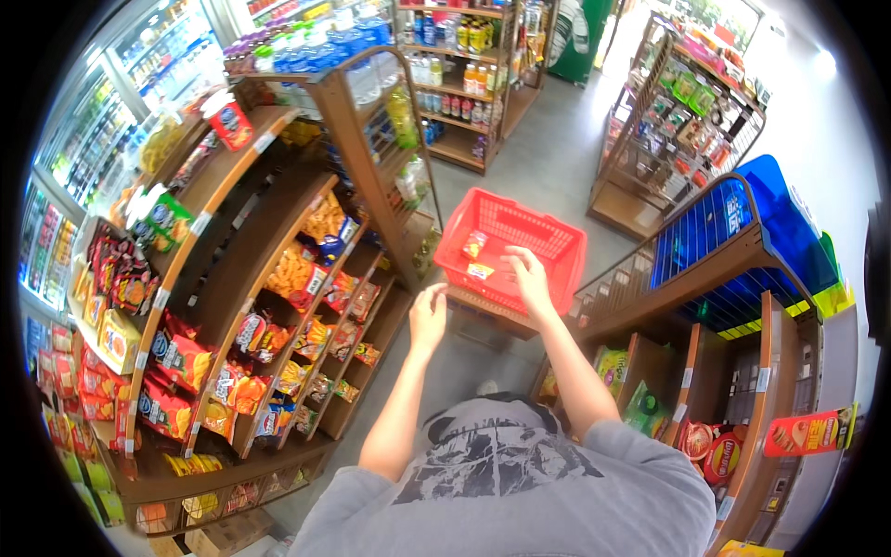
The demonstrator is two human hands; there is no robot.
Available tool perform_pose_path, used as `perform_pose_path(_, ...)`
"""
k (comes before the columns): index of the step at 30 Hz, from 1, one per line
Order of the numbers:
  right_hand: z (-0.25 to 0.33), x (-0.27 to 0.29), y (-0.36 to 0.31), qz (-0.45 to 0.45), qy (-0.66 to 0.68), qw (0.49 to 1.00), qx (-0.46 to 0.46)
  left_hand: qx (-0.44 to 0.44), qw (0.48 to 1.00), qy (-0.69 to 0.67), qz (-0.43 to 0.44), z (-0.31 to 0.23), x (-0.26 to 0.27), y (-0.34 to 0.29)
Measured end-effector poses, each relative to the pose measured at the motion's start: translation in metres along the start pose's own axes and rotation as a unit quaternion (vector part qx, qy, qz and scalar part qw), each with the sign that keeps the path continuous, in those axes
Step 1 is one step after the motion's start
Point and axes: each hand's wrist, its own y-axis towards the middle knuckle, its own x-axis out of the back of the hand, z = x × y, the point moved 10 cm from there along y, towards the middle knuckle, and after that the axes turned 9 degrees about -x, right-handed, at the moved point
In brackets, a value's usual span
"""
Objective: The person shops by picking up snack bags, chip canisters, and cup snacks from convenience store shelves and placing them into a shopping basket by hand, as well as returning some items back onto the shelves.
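A red plastic shopping basket [543, 234] is in front of me, between two rows of shelves. Two small snack packets lie inside it: a red and yellow one [474, 245] near the left wall and a mostly yellow one [480, 271] nearer to me. My right hand [528, 277] hovers over the near right part of the basket, fingers apart and holding nothing. Just outside the basket's near left corner is my left hand [429, 317], its fingers loosely bent and apart, with nothing visible in it. Whether either hand touches the rim cannot be made out.
Tall brown shelves [278, 306] with bagged snacks stand close on my left. A shelf unit [677, 371] with snack packs and blue bins [742, 223] flanks my right. Drink shelves [459, 93] and a wire rack [682, 121] stand farther ahead, with grey floor [529, 148] between them.
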Motion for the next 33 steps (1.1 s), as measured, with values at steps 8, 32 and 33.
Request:
perform_pose_path(8, -0.068, 0.092, 0.041, -0.037, 0.014, 0.996, -0.076, 0.052, 0.996, -0.057, 0.038, 0.033, -0.096, 0.013)
perform_pose_path(32, -0.201, 0.092, 0.117, -0.098, 0.011, 0.967, -0.235, 0.164, 0.961, -0.016, 0.222, 0.158, -0.200, 0.126)
perform_pose_path(33, -0.206, 0.083, 0.124, -0.093, 0.013, 0.965, -0.247, 0.168, 0.960, -0.012, 0.226, 0.178, -0.201, 0.131)
